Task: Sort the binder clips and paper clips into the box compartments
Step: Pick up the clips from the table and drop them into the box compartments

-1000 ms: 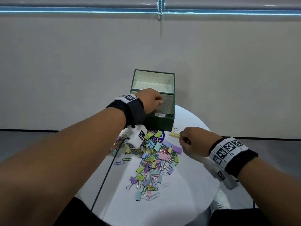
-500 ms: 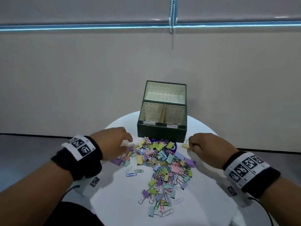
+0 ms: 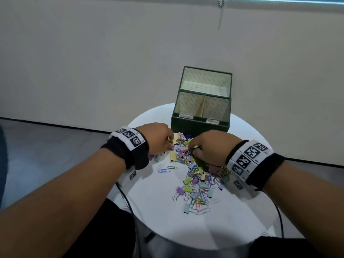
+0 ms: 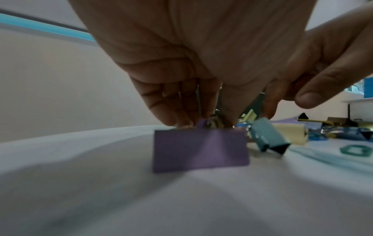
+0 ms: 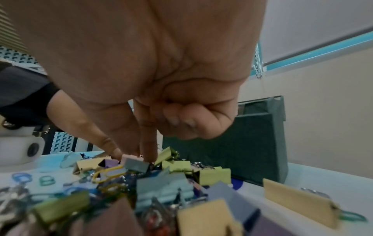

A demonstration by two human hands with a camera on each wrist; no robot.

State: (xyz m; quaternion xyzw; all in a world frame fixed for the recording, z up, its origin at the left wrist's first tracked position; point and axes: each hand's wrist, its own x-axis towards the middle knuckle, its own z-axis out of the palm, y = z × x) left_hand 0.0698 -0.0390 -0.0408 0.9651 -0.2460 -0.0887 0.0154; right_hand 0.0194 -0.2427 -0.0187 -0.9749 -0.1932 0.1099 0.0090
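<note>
Our left hand (image 3: 158, 138) and our right hand (image 3: 208, 148) are both down in the far end of the clip pile (image 3: 193, 172), which spreads over the white round table (image 3: 162, 226) just near of the green box (image 3: 200, 123). From the head view the box lies straight beyond both hands, and the right hand looks the nearer to its two small front compartments, though the fingertips of both hands are hidden behind the knuckles. In the left wrist view the fingers (image 4: 181, 102) are curled down onto the wire handles of a purple binder clip (image 4: 200, 150), which stands on the table directly below them with its long edge running left to right. We judge this a pinch on the handles, but the blur makes the contact hard to read. A blue binder clip (image 4: 268, 135) lies tilted just to its right. In the right wrist view the thumb and forefinger (image 5: 148, 143) press onto a grey binder clip (image 5: 136, 165) on top of the pile, the other fingers clenched into the palm. Whether the clip is truly gripped we cannot tell. The box wall rises just beyond on the right, its compartments out of sight.
</note>
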